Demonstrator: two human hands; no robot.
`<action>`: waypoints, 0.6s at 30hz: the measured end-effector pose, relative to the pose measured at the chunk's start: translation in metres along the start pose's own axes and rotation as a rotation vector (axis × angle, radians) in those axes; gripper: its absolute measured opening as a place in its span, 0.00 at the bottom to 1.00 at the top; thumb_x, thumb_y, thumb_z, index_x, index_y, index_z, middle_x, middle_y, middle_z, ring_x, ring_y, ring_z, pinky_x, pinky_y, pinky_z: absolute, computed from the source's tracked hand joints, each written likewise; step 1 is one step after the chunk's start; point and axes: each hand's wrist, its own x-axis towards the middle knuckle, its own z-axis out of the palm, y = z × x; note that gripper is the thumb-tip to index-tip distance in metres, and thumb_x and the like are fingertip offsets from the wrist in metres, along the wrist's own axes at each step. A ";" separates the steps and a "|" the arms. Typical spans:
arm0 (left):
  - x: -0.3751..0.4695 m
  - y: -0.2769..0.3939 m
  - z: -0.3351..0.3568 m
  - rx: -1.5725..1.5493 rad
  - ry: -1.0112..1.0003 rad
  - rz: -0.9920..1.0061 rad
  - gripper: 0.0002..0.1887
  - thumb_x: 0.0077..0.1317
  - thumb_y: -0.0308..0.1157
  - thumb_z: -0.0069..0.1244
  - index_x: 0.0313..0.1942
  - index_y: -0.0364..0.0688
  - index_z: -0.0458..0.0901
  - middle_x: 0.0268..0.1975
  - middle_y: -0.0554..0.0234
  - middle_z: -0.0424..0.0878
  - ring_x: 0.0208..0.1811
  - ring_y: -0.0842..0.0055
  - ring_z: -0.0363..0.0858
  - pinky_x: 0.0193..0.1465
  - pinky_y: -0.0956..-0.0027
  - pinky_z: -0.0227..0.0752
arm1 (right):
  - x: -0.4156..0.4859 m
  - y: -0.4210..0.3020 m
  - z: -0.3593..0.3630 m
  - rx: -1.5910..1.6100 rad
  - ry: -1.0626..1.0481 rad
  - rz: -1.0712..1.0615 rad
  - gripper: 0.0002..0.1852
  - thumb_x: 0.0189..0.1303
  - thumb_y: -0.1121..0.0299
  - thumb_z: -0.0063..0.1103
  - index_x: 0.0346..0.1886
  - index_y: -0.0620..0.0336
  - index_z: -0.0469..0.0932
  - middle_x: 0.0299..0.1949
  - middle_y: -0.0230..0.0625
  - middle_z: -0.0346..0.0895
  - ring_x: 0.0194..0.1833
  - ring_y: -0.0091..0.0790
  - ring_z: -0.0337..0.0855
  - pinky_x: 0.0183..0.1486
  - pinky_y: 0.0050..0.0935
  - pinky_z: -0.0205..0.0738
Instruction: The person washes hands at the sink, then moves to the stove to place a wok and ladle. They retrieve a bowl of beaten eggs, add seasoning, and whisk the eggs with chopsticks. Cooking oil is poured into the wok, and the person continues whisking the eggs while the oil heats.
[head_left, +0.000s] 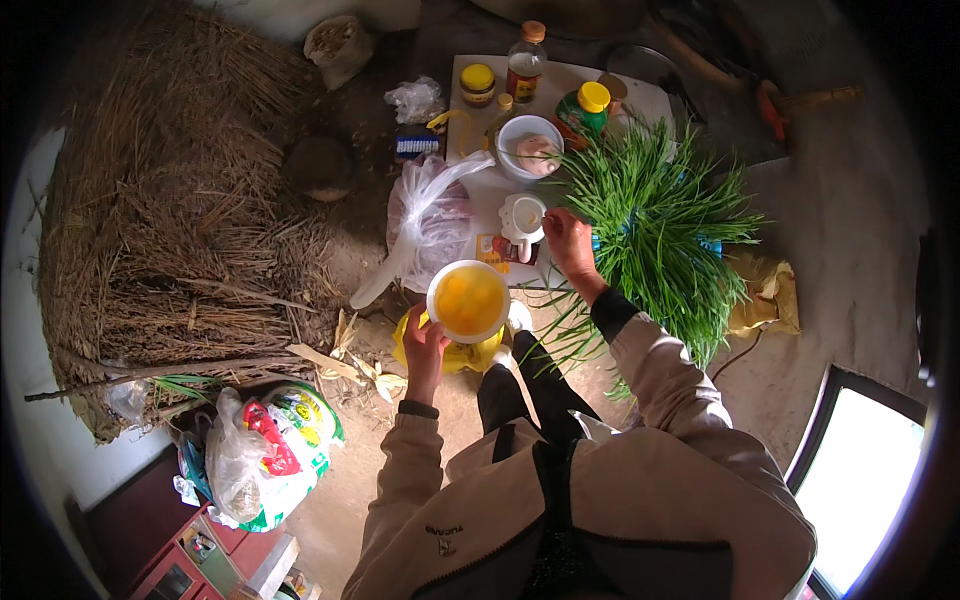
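My left hand (426, 341) grips the rim of a white bowl (471, 301) in which several raw egg yolks lie in their whites. The bowl is held just off the near edge of a low white board (487, 176). At the right rim of a white mug (523, 217) are the fingertips of my right hand (570, 244), drawn together; whether they hold something small is hard to tell. Under the mug's handle lie small printed packets (493, 253). Behind the mug stands a white bowl with pale pink contents (538, 154). A knotted clear plastic bag (431, 217) sits left of the mug.
A big bunch of green chives (660, 225) spreads over the board's right side. Jars (478, 84) and a sauce bottle (527, 64) stand at the back. Dry straw (180, 225) is piled on the left, with stuffed plastic bags (262, 457) below it. A yellow bag (457, 360) lies below the held bowl.
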 end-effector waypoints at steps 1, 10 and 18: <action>-0.002 0.000 -0.001 -0.016 -0.017 0.011 0.25 0.69 0.22 0.47 0.67 0.41 0.66 0.59 0.50 0.78 0.60 0.67 0.78 0.64 0.56 0.76 | 0.001 0.005 0.005 0.002 0.007 0.008 0.06 0.64 0.72 0.60 0.41 0.61 0.82 0.33 0.50 0.85 0.35 0.57 0.86 0.38 0.45 0.81; -0.008 -0.005 -0.008 -0.049 -0.007 0.028 0.26 0.69 0.22 0.49 0.67 0.40 0.66 0.60 0.49 0.77 0.61 0.66 0.78 0.64 0.54 0.76 | 0.000 0.018 0.020 0.080 -0.062 0.179 0.08 0.64 0.68 0.61 0.37 0.63 0.85 0.30 0.47 0.86 0.33 0.43 0.90 0.38 0.37 0.82; -0.006 0.000 -0.005 -0.042 -0.037 0.040 0.25 0.69 0.23 0.48 0.66 0.40 0.66 0.60 0.51 0.76 0.61 0.66 0.78 0.64 0.54 0.76 | -0.004 0.028 -0.004 0.257 0.002 0.328 0.11 0.64 0.64 0.60 0.34 0.61 0.86 0.24 0.35 0.86 0.28 0.24 0.88 0.36 0.26 0.81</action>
